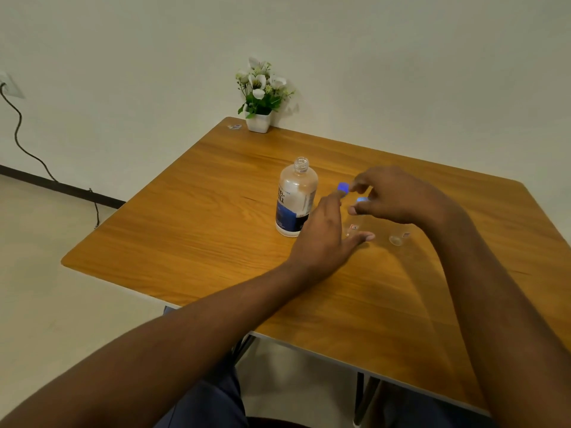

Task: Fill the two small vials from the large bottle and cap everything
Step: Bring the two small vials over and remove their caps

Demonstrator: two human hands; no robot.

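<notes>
Pinching blue cap (343,187), right hand (398,196) fingers; left hand (324,236) spread around vial (352,225).

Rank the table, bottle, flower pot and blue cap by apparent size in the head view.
1. table
2. bottle
3. flower pot, though it stands farther away, so its true size against the bottle is unsure
4. blue cap

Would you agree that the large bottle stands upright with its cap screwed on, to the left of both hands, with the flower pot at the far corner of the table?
Not quite: the head view shows the large bottle upright but uncapped, its threaded neck bare. It does stand left of both hands, and the flower pot sits at the table's far corner.
</notes>
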